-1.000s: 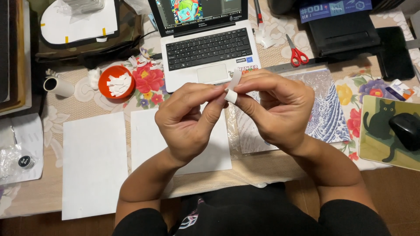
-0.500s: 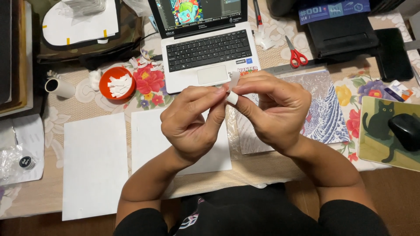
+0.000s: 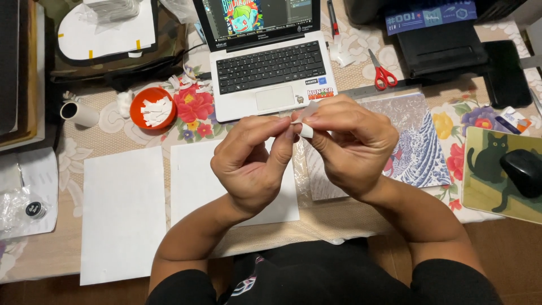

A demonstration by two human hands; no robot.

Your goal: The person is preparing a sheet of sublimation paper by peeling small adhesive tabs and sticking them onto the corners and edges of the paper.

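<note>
**Both hands pinching a tiny white piece over the desk**

Not much has moved since a second ago: the hands sit in about the same spot above the table, maybe a touch lower, and the little white piece between them hasn't gone anywhere. The left hand (image 3: 251,164) is curled, thumb and forefinger closed on the small white piece (image 3: 305,129). The right hand (image 3: 353,144) is curled too, its fingertips pinching the same piece from the other side, with a thin see-through flap sticking up from it. So both hands are gripping that one bit, held up in the air right in front of the laptop (image 3: 265,62), above the near edge of its trackpad.

Under the hands lie two white sheets (image 3: 121,214) side by side, and to the right a wave-pattern print (image 3: 420,149) in a clear sleeve. An orange bowl (image 3: 151,108) full of small white scraps sits left of the laptop, with a little white tube (image 3: 79,113) further left. Red scissors (image 3: 383,72) lie up by a black printer (image 3: 437,42), and a black mouse (image 3: 522,169) rests on a cat mousepad (image 3: 485,186) at the far right. All of it is on a floral tablecloth (image 3: 195,107).
</note>
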